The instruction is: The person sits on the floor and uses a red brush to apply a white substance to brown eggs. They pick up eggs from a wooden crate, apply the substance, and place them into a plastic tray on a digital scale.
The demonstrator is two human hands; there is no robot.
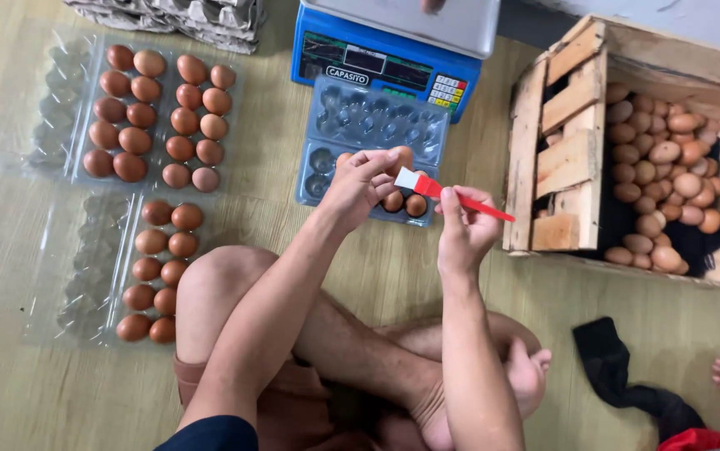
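Egg (400,156): brown, gripped by left hand (361,185) | right hand (464,230) grasps red-handled brush (447,193), white bristles touching egg

A blue scale (376,58), a wooden crate of eggs (573,142), and filled clear cartons (155,117) lie around.

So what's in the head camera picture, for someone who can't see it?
A seated person's left hand holds a brown egg while the right hand brushes it with a small red-handled brush, over a clear egg tray. Filled trays lie left, a wooden crate of eggs right.
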